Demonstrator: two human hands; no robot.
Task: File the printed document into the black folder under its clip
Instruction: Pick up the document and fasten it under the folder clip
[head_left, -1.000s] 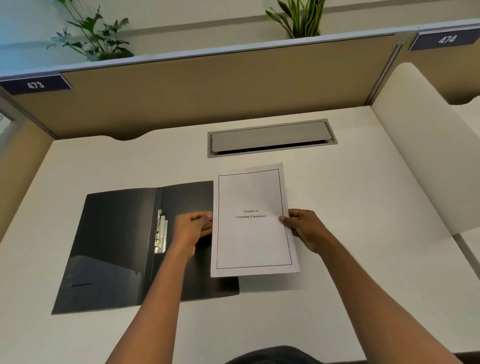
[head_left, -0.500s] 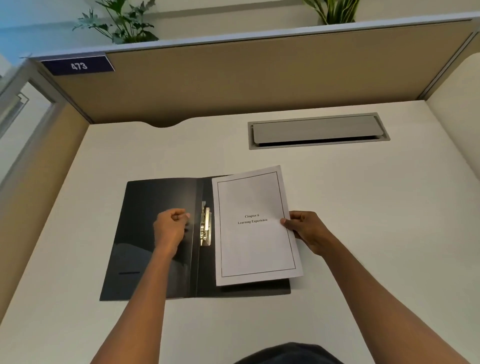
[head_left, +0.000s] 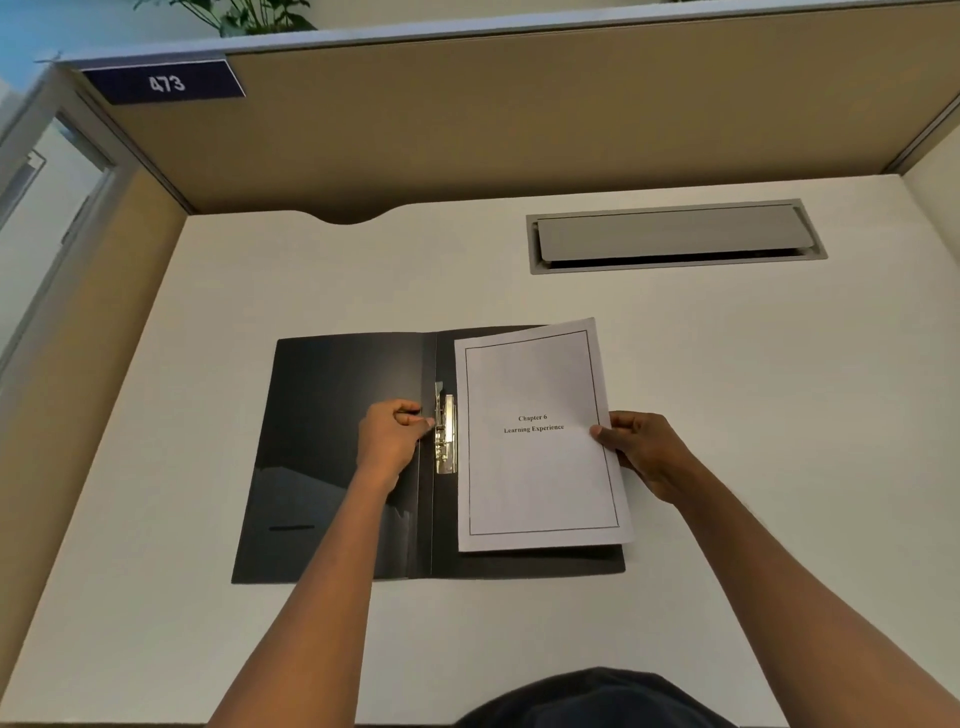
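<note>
Now left hand (head_left: 390, 437) at clip (head_left: 445, 434), right hand (head_left: 643, 450) gripping document (head_left: 540, 467)

A white desk (head_left: 727, 415) carries an open black folder (head_left: 332, 441) lying flat.

Right half of black folder (head_left: 332, 447) mostly covered by printed document (head_left: 537, 436); only strips along its upper, lower and left margins showing. Metal clip (head_left: 445, 435) partly masked by fingertips of left hand (head_left: 389, 441), its lever position unclear. Fingers of right hand (head_left: 641, 449) tucked beneath the sheet's right edge, only thumb on top. Small print below the two title lines too fine to read, if any. Plant (head_left: 244, 13) at upper left cropped by top edge. Dark clothing (head_left: 597, 699) cut off at bottom edge. Both forearms running out of the bottom.
</note>
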